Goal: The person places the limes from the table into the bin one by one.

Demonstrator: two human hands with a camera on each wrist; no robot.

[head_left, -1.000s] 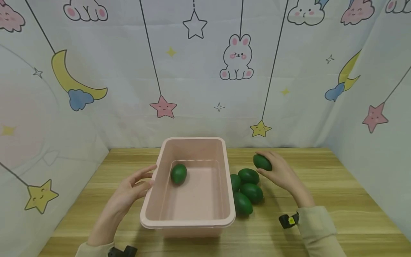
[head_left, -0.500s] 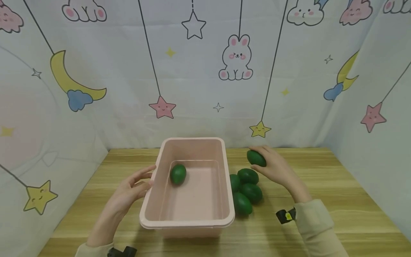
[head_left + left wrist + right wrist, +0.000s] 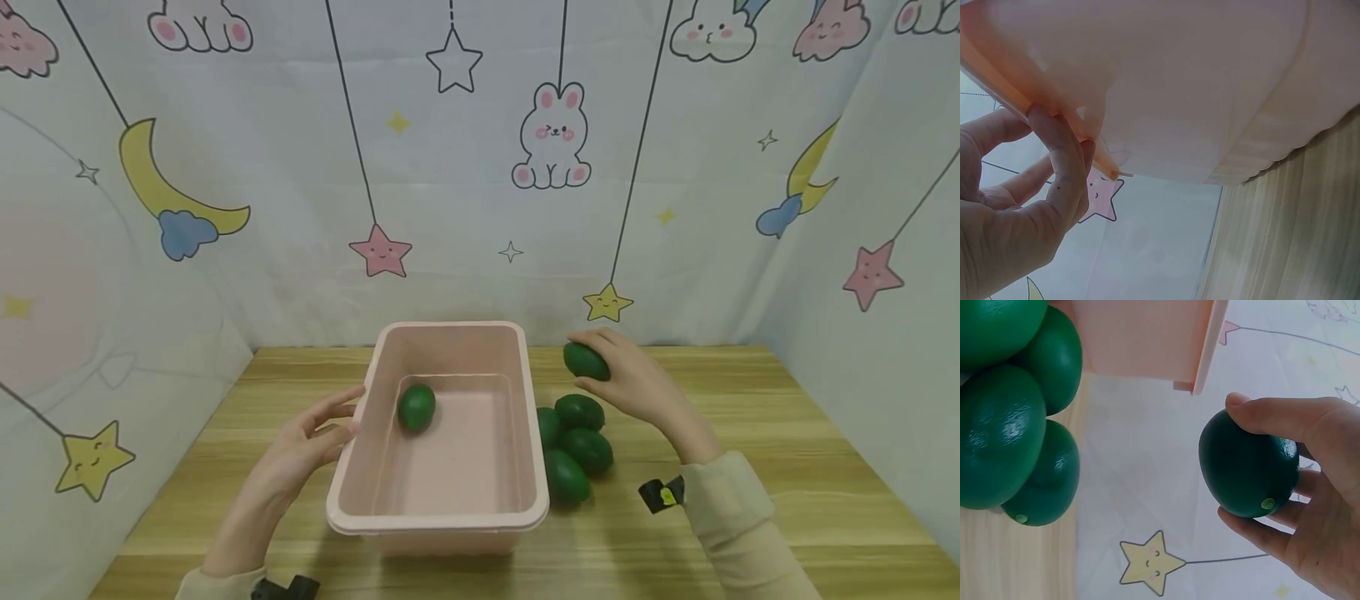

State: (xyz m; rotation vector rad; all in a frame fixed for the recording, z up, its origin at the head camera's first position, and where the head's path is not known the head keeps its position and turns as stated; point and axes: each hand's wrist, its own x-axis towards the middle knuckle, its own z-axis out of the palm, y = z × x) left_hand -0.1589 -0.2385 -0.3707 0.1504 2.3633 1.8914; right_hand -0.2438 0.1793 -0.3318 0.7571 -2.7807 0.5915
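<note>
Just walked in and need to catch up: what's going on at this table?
A person's right hand holds a green avocado lifted above the table, beside a pink bin. The left hand touches the bin's left rim. One avocado lies inside; four more sit clustered on the table right of it.

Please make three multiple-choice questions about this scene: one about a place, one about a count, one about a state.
1. Where does the left hand rest?
A. on the pink bin's left rim
B. inside the bin
C. on the fruit pile

2. How many green fruits on the table lie beside the pink bin?
A. two
B. four
C. six

3. What is the state of the right hand?
A. flat on the table
B. gripping a green fruit in the air
C. empty

Answers: 1 A, its fingers touch the rim; 2 B, four lie in a cluster, one more lies inside the bin; 3 B, its fingers curl round the held fruit.
</note>
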